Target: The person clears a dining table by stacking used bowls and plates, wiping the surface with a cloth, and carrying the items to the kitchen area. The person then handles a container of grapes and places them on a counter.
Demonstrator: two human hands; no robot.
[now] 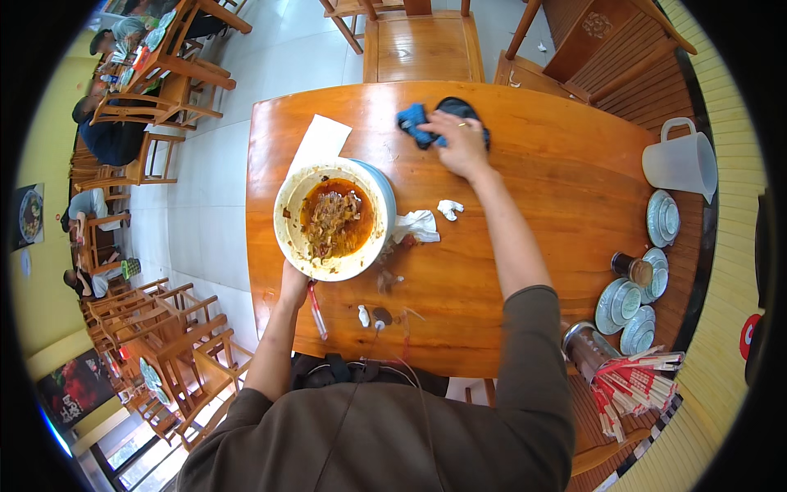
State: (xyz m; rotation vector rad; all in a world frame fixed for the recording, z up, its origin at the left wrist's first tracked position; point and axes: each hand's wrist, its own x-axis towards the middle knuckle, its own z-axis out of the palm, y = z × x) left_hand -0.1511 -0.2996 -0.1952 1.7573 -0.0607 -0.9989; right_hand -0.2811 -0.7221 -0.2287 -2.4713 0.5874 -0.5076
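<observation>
My left hand (296, 283) grips the lower edge of a deep round bowl (386, 184), cream inside and blue outside. Oily reddish broth and food scraps (335, 215) lie in it. Towards the table's far side, my right hand (458, 140) is on a bunched blue cloth (413, 123); a dark rounded piece beside it (460, 107) may be part of the cloth. A crumpled tissue (450, 209) and a flattened one (421, 226) lie right of the bowl, near smeared food bits (386, 280). White paper (323, 138) shows behind the bowl's rim.
On the wooden table (467, 295) lie a red-and-white wrapper (317, 312) and a small white scrap (363, 315). Along the right stand a plastic pitcher (679, 157), wrapped dish sets (618, 305), a jar (631, 269) and a chopstick canister (587, 350). Chairs (424, 46) border the far edge.
</observation>
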